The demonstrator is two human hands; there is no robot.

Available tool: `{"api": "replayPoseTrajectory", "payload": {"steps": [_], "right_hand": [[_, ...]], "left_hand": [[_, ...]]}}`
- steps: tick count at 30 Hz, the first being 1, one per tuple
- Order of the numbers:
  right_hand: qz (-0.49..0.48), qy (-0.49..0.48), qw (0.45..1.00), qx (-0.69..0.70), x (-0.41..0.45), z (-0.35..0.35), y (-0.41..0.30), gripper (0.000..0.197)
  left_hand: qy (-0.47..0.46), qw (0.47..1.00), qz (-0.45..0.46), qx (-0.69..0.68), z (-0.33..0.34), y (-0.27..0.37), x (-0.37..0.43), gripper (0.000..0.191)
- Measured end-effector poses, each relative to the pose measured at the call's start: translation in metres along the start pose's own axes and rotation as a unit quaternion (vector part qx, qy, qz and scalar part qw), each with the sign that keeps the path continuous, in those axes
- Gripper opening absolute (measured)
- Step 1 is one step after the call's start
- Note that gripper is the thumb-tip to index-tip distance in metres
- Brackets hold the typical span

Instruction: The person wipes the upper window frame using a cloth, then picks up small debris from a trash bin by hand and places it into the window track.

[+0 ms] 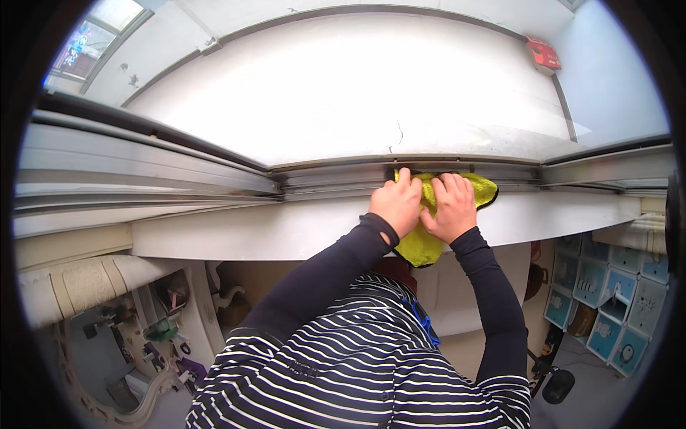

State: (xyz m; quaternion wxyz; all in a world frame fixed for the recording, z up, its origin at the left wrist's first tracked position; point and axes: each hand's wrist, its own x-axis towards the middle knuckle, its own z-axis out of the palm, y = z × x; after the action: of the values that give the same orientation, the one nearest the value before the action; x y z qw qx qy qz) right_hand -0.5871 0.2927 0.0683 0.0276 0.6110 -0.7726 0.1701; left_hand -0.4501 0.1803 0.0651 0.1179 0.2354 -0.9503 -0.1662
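Note:
A fluffy yellow-green microfibre cloth (420, 246) with black edging is draped over the aluminium window track (332, 179) and the white windowsill (241, 228). My left hand (398, 202) grips its left part, fingertips pushed down at the track. Close beside it, my right hand (453, 206) bunches the cloth with bent fingers. One end hangs over the sill's near edge towards me, and another spreads right along the track. The part of the cloth under my fingers is hidden.
Sliding window frames flank the opening, left (144, 166) and right (605, 161). Outside lies a bright white ledge (343, 86) with a red box (544, 55) at its far right. Below the sill are a mirrored dressing table (107, 364) at left and blue storage cubes (611, 300) at right.

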Motion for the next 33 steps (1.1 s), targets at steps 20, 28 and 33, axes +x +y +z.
{"api": "replayPoseTrajectory", "payload": {"steps": [20, 28, 33], "right_hand": [[-0.11, 0.025, 0.982, 0.155, 0.04, 0.068, -0.133, 0.061], [0.016, 0.115, 0.99, 0.082, 0.018, 0.053, -0.104, 0.054], [0.113, 0.167, 0.978, 0.062, 0.006, 0.047, -0.092, 0.049]], "left_hand": [[0.031, 0.968, -0.176, 0.177, -0.062, -0.119, -0.102, 0.02], [0.112, 0.984, -0.12, 0.07, -0.062, -0.134, -0.114, 0.053], [0.19, 0.98, -0.057, 0.03, -0.062, -0.121, -0.127, 0.049]]}}
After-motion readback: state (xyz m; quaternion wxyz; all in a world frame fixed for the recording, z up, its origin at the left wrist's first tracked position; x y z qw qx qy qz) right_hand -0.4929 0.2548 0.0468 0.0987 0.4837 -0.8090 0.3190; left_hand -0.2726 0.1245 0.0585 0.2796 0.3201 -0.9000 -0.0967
